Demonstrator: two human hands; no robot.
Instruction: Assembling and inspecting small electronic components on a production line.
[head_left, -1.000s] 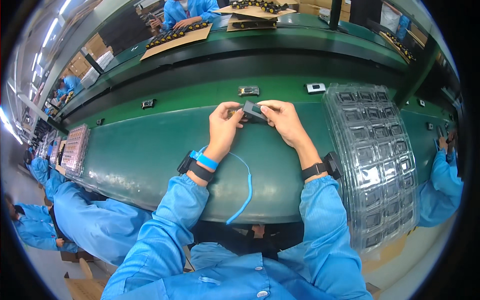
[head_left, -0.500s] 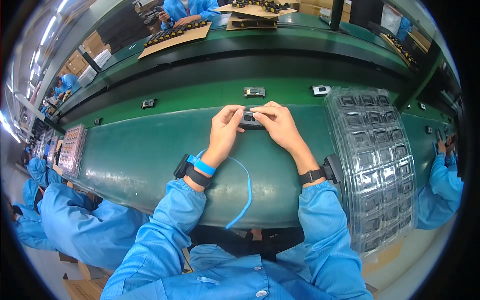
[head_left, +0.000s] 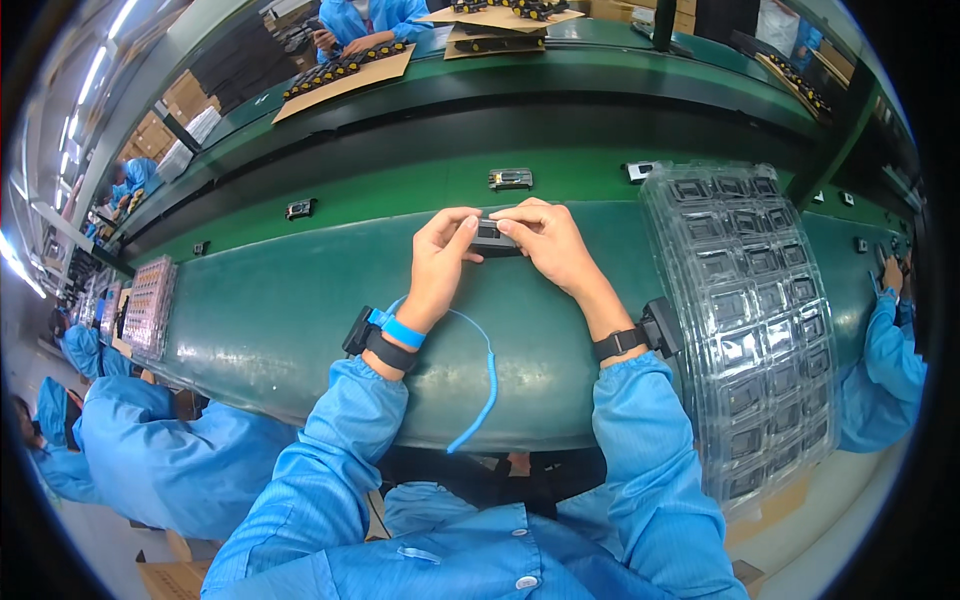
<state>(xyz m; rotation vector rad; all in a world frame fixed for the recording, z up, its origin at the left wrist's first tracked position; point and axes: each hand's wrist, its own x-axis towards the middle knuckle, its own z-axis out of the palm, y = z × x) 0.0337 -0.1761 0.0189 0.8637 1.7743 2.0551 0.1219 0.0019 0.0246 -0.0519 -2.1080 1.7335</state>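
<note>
A small black rectangular plastic housing (head_left: 494, 246) is held between both hands above the green work surface. My left hand (head_left: 440, 262) pinches its left end, with the thumb on top and the fingertips around the side and below. My right hand (head_left: 548, 246) grips the other end, its thumb and forefinger pressed along the upper edge. The fingers hide part of the housing's top. A blue wrist strap (head_left: 404, 330) circles my left wrist, and its coiled blue cord (head_left: 488, 385) lies loosely on the surface below the hands.
Stacked clear plastic trays (head_left: 745, 340) stand at the right. Along the green strip behind lie a small device (head_left: 511, 179) with exposed parts, a silver-topped one (head_left: 638, 172) and a dark one (head_left: 300, 209). Co-workers in blue sit on both sides; another person (head_left: 365, 25) works across.
Both hands stay on the housing, which looks slightly tilted compared with before. The whole view has shifted a little; the surrounding items seem to keep their places.
</note>
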